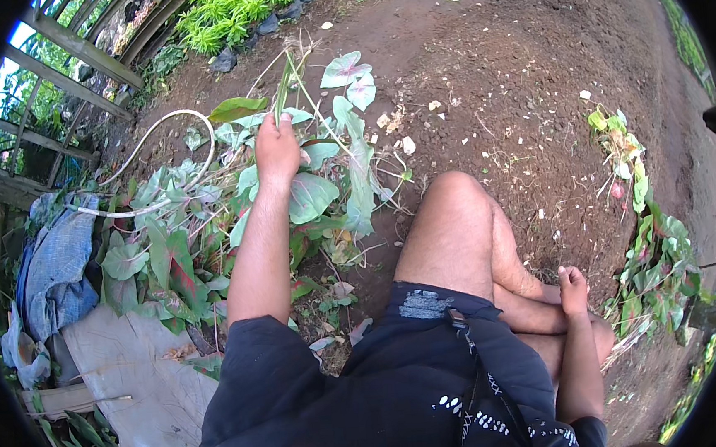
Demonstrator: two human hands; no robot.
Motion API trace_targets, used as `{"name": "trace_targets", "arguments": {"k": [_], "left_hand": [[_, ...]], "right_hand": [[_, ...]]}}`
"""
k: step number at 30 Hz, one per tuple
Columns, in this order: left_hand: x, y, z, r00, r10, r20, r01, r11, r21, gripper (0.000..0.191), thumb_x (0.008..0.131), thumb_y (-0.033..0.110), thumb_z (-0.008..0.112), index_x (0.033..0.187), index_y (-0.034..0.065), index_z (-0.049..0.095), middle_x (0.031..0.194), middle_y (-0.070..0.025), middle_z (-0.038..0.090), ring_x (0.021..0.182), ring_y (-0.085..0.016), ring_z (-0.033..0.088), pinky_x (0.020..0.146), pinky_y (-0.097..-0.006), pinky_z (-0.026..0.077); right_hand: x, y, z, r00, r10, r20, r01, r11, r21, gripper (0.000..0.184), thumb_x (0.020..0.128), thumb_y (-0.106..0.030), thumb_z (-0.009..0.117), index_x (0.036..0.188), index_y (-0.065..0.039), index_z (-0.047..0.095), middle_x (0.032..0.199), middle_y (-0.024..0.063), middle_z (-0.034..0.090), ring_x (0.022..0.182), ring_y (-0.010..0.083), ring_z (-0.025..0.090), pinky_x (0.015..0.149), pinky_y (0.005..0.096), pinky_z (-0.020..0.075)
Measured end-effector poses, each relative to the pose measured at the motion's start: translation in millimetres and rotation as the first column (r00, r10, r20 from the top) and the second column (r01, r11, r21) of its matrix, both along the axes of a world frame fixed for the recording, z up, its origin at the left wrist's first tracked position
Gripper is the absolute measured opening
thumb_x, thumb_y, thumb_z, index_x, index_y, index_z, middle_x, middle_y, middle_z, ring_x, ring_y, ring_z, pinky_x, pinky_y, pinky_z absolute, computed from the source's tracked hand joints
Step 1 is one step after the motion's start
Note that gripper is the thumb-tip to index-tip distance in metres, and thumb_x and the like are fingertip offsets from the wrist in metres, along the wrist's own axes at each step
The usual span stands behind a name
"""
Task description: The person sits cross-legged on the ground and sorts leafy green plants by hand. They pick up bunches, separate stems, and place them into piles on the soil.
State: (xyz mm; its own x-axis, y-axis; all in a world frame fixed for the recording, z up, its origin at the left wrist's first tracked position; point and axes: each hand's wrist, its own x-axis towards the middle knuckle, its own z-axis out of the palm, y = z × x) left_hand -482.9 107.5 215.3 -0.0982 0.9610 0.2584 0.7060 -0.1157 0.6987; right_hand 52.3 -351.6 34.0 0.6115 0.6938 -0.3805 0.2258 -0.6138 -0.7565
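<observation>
My left hand [276, 145] is closed around the green stems [283, 91] of caladium plants, out over the left side of the soil. Thin pale roots [301, 48] show at the far end of this bunch. Broad caladium leaves [312, 197] with pinkish veins hang around and below the hand, mixing with a larger heap of caladium plants [171, 268] on the ground. Beside my crossed shins, my right hand [573, 289] has its fingers curled in, and no object shows in it.
A pale hose or cane [209, 140] curves over the heap. Left lie a blue tarp [62, 263] and a grey board [138, 370], near a wooden fence [67, 75]. Bare soil [510, 82] stretches ahead. More pulled plants [654, 271] lie at right; potted seedlings [228, 17] stand behind.
</observation>
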Motion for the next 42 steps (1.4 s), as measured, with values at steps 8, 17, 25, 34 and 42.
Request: {"name": "trace_targets", "arguments": {"k": [8,17,25,34,42], "left_hand": [[84,-20,85,0.904,-0.37,0.217,0.371,0.928,0.035,0.033,0.112,0.032,0.056,0.122,0.0037,0.069,0.097,-0.0081,0.073,0.087,-0.016,0.067,0.082,-0.0359,0.054],[199,-40,135,0.74,-0.653,0.164,0.662,0.749,-0.004,0.028,0.112,0.033,0.06,0.118,0.007,0.07,0.095,-0.0025,0.071,0.085,-0.01,0.064,0.077,-0.0319,0.053],[279,-92,181,0.48,-0.876,-0.036,0.871,0.481,-0.096,0.026,0.11,0.028,0.062,0.118,0.0048,0.07,0.096,-0.0064,0.073,0.088,-0.013,0.067,0.081,-0.0333,0.053],[321,-116,220,0.278,-0.943,-0.184,0.956,0.291,-0.046,0.022,0.11,0.024,0.062,0.115,0.0038,0.07,0.093,-0.0033,0.067,0.086,-0.01,0.06,0.077,-0.0307,0.049],[378,-120,240,-0.174,-0.906,-0.385,0.925,-0.016,-0.38,0.025,0.106,0.022,0.067,0.12,0.0012,0.069,0.094,-0.0191,0.071,0.086,-0.034,0.07,0.079,-0.0439,0.054]], "right_hand": [[-7,-5,8,0.998,-0.06,0.001,0.06,0.996,0.064,0.029,0.107,-0.025,0.07,0.088,-0.004,0.065,0.078,-0.0049,0.057,0.075,0.0074,0.048,0.069,0.0283,0.0439],[-11,-16,11,0.998,-0.058,0.014,0.056,0.99,0.132,0.032,0.106,-0.032,0.071,0.092,-0.004,0.065,0.073,-0.004,0.056,0.071,0.0085,0.049,0.072,0.0286,0.0447],[-9,-25,18,0.994,-0.098,-0.046,0.106,0.972,0.211,0.031,0.105,-0.031,0.073,0.09,-0.005,0.064,0.074,-0.0051,0.055,0.071,0.0072,0.048,0.067,0.0287,0.0439],[3,-30,18,0.972,-0.235,-0.015,0.231,0.937,0.261,0.032,0.105,-0.035,0.071,0.094,-0.005,0.068,0.072,-0.0047,0.054,0.071,0.0077,0.048,0.074,0.0309,0.0454],[-1,-30,31,0.986,-0.169,0.008,0.165,0.97,0.178,0.032,0.104,-0.038,0.072,0.097,-0.006,0.07,0.078,0.0011,0.062,0.08,0.016,0.06,0.087,0.0394,0.0481]]}}
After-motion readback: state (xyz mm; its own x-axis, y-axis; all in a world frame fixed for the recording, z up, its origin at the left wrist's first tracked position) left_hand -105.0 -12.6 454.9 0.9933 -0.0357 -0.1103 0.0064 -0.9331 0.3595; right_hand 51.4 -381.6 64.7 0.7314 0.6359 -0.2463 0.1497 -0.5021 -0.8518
